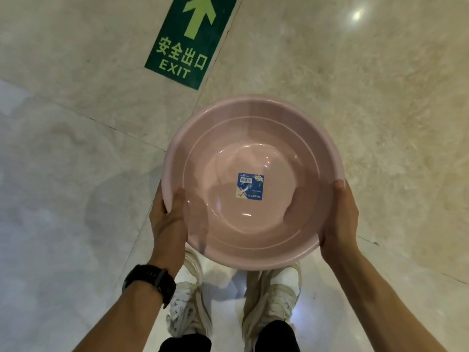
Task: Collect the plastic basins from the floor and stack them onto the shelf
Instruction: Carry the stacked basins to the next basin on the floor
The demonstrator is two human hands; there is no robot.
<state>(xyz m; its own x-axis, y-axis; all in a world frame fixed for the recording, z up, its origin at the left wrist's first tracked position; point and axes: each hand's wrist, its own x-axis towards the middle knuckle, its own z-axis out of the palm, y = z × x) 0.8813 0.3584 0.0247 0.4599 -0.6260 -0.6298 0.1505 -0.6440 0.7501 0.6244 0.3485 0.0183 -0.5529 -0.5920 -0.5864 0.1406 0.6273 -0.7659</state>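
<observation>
A round pink plastic basin (253, 138) is held upright in front of me, above the floor, its open side up. A blue label is stuck on its inner bottom. My left hand (168, 219) grips the rim on the left, thumb inside the basin. My right hand (338, 219) clasps the rim on the right from outside. No shelf and no other basin is in view.
Polished beige marble floor (368, 85) lies all around. A green exit sticker (189, 41) with an arrow is stuck to the floor ahead, upper left. My white sneakers (189, 295) stand directly below the basin. A black watch sits on my left wrist.
</observation>
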